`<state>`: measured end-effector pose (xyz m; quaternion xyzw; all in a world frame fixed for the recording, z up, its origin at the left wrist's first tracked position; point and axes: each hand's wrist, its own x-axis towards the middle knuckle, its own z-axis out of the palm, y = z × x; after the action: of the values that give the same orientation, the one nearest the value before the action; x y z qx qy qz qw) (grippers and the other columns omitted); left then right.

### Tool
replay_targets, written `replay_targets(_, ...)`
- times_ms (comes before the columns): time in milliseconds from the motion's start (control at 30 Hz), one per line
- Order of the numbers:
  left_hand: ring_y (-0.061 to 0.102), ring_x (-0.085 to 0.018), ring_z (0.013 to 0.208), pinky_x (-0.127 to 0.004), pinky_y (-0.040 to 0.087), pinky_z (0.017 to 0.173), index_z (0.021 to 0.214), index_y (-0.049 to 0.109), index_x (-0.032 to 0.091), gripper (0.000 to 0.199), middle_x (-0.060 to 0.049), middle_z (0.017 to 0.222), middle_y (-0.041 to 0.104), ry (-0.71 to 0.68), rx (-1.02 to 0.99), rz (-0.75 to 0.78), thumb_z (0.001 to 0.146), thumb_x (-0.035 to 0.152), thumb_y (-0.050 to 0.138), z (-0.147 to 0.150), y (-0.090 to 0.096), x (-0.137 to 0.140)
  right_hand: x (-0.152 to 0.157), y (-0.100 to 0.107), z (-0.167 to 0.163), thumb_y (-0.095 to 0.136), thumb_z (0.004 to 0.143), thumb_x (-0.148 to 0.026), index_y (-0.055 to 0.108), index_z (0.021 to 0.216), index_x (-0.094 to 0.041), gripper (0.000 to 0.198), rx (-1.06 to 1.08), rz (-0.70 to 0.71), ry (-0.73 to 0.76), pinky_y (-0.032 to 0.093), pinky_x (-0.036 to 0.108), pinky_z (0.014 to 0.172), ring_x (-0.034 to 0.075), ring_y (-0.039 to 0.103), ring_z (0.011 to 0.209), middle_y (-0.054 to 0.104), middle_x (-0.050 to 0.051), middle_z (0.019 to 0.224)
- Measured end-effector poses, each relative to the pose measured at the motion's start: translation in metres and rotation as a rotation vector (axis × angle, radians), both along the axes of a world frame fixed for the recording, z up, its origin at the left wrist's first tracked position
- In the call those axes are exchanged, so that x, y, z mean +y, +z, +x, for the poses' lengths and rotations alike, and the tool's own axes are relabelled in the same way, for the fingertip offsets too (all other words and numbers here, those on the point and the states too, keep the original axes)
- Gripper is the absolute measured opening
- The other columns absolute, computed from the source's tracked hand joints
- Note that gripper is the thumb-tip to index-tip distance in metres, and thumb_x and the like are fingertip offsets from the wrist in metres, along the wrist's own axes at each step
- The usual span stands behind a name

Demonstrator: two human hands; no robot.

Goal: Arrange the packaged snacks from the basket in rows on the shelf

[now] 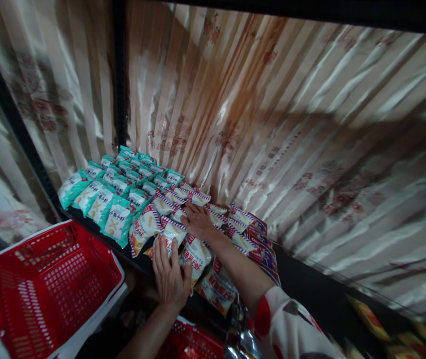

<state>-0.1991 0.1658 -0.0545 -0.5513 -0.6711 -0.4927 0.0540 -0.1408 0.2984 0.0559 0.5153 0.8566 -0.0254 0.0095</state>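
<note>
My left hand (170,276) is open, its fingers stretched up against the front of a white snack bag (173,230) with a striped edge. Deeper in the same group, my right hand (198,222) lies palm down with fingers extended over the white bags, which it partly covers. More of these bags stand in rows around both hands, such as a front snack bag (197,254) between my forearms. To their left are several rows of teal snack bags (118,219). Neither hand is wrapped around a bag.
A red basket (58,279) with a white rim is at the lower left, below the black shelf (306,284). Part of another red basket (198,336) shows under my arms. Dark purple packs (261,249) and blurred yellow packets (370,319) lie rightward. A curtain (291,124) hangs behind.
</note>
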Motion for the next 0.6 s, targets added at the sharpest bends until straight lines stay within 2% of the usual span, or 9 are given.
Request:
replay_targets(200, 0.013, -0.039, 0.138, -0.059, 0.025, 0.105, 0.145, 0.021, 0.015, 0.063, -0.018, 0.152, 0.015, 0.018, 0.035, 0.004, 0.090, 0.034, 0.044, -0.001, 0.003, -0.001, 0.015, -0.003, 0.005, 0.023, 0.093, -0.053, 0.038, 0.138, -0.027, 0.054, 0.084, 0.117, -0.058, 0.017, 0.049, 0.108, 0.027, 0.015, 0.140, 0.021, 0.004, 0.153)
replay_targets(300, 0.013, -0.039, 0.138, -0.059, 0.026, 0.104, 0.146, 0.019, 0.017, 0.063, -0.016, 0.153, 0.012, 0.022, 0.046, 0.021, 0.090, 0.032, 0.044, -0.002, 0.003, -0.001, 0.030, -0.002, 0.007, 0.022, 0.092, -0.056, 0.037, 0.139, -0.028, 0.057, 0.057, 0.109, -0.096, 0.016, 0.051, 0.108, 0.030, 0.011, 0.141, 0.017, 0.006, 0.154)
replay_targets(500, 0.017, -0.036, 0.138, -0.057, 0.025, 0.106, 0.145, 0.024, 0.022, 0.060, -0.013, 0.153, 0.017, -0.042, 0.072, 0.009, 0.090, 0.034, 0.044, 0.001, 0.002, 0.002, 0.047, -0.002, 0.009, 0.018, 0.090, -0.062, 0.028, 0.143, -0.028, 0.064, -0.002, 0.030, -0.087, 0.015, 0.053, 0.108, 0.029, 0.025, 0.136, 0.030, 0.007, 0.150)
replay_targets(600, 0.017, -0.035, 0.138, -0.057, 0.024, 0.106, 0.145, 0.023, 0.020, 0.060, -0.014, 0.152, 0.017, -0.034, 0.071, 0.005, 0.090, 0.034, 0.043, 0.002, 0.000, 0.002, 0.047, -0.003, 0.008, 0.016, 0.089, -0.063, 0.031, 0.142, -0.026, 0.066, 0.002, 0.036, -0.083, 0.015, 0.051, 0.108, 0.029, 0.029, 0.134, 0.036, 0.007, 0.147)
